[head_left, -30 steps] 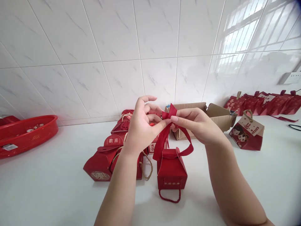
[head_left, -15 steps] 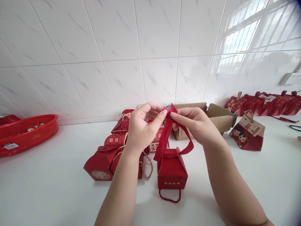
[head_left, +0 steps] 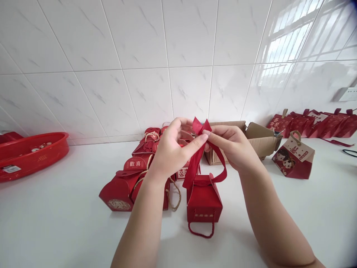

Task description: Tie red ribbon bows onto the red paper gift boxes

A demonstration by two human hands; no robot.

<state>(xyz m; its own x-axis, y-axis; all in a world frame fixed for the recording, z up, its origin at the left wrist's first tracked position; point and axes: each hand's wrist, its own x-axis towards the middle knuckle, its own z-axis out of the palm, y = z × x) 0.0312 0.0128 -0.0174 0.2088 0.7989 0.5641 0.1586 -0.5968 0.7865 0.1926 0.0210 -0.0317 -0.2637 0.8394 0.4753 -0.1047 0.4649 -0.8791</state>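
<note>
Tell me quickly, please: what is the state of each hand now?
Left hand: closed, pinching the red ribbon by the thumb, other fingers loosely curled.
Right hand: closed, pinching the same ribbon above the small red box.

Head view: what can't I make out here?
In the head view:
Red ribbon: its pinched spot, covered by thumbs of the left hand and right hand.
Red basin: its left part, cut off by the left edge.
Cardboard box: part of its front, behind the right hand.

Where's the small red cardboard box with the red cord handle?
In the head view, the small red box sits just right of centre on the white table, red fabric ribbon at its top.
</note>
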